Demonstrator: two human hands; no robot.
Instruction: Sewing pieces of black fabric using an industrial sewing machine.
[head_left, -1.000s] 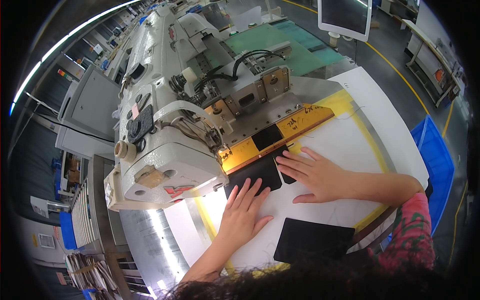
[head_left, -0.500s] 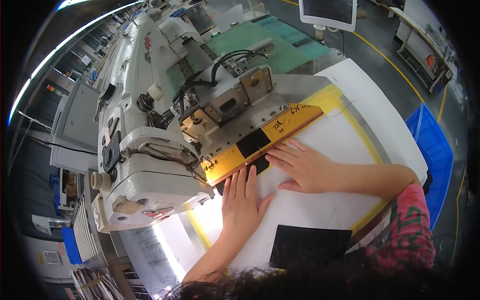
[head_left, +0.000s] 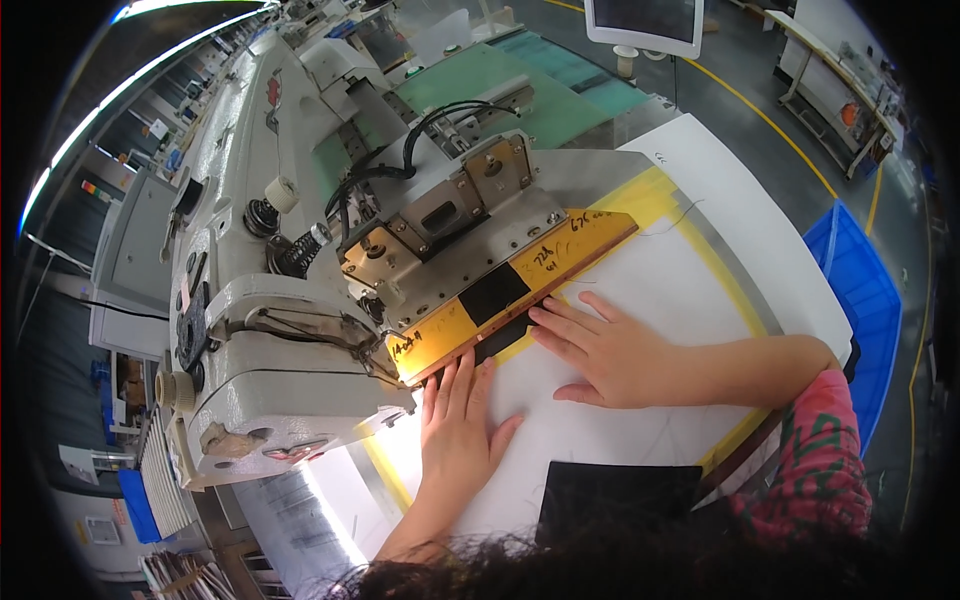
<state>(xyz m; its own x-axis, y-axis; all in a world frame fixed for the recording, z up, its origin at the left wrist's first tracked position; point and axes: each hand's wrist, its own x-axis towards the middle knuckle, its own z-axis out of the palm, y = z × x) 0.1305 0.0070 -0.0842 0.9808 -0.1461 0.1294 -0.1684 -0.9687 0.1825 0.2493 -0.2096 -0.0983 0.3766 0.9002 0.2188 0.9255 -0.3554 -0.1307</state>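
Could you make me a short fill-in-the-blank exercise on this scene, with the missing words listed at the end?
The left hand and right hand lie with palms facing ____.
The plastic bin at the far right is coloured ____.
The tape bordering the white surface is coloured ____.
The hand nearer the machine head is the ____ one.

Missing words: down; blue; yellow; left.

Black piece (head_left: 506,341) now mostly under yellow plate (head_left: 546,264), apparently

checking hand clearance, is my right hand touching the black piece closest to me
Apart: the head view shows white surface between the right hand and the black piece.
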